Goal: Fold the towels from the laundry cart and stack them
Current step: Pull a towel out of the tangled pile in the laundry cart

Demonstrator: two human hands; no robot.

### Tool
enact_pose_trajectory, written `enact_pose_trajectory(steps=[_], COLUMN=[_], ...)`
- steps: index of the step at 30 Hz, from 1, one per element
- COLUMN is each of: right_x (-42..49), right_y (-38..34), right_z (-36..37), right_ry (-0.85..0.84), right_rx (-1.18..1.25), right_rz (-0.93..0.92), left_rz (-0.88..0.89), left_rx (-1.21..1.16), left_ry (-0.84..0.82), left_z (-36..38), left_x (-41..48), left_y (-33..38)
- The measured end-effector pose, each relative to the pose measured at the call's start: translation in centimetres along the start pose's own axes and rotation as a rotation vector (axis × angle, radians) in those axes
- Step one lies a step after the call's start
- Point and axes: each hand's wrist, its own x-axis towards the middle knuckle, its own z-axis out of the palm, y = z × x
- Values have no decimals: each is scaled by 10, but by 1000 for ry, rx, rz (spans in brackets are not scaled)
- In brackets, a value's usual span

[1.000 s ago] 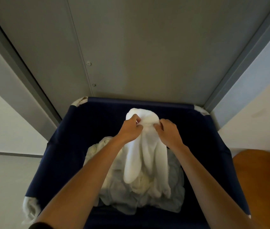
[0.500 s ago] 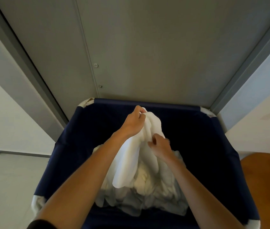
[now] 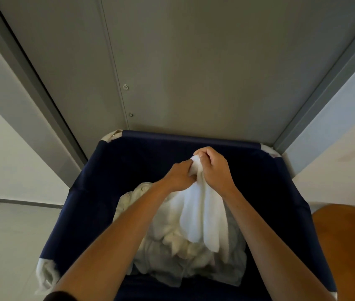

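Head view: both hands, left and right, grip one towel over the cart; none folded, pile remains.

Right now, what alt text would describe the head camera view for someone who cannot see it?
Both hands, left hand and right hand, grip a white towel by its bunched top above a navy laundry cart holding a pile of crumpled linens.
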Motion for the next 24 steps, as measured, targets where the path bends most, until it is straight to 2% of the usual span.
enact_pose_trajectory(steps=[5, 9, 13, 17, 20, 24], right_x=[-3, -11, -33, -58, -68, -67], right_y=[14, 31, 35, 45, 49, 39], right_z=[-6, -2, 5, 32, 44, 18], right_ry=[-15, -103, -25, -240, -136, 13], right_rx=[-50, -221, -255, -221, -154, -59], right_rz=[50, 154, 211, 393, 451, 353], left_rz=[17, -16, -36, -51, -29, -94], left_rx=[-67, -108, -105, -200, -185, -78], left_ry=[102, 142, 145, 149, 155, 247], left_z=[3, -2, -2, -6, -11, -25], left_x=[0, -1, -3, -8, -9, -10], left_y=[-5, 0, 6, 15, 22, 10])
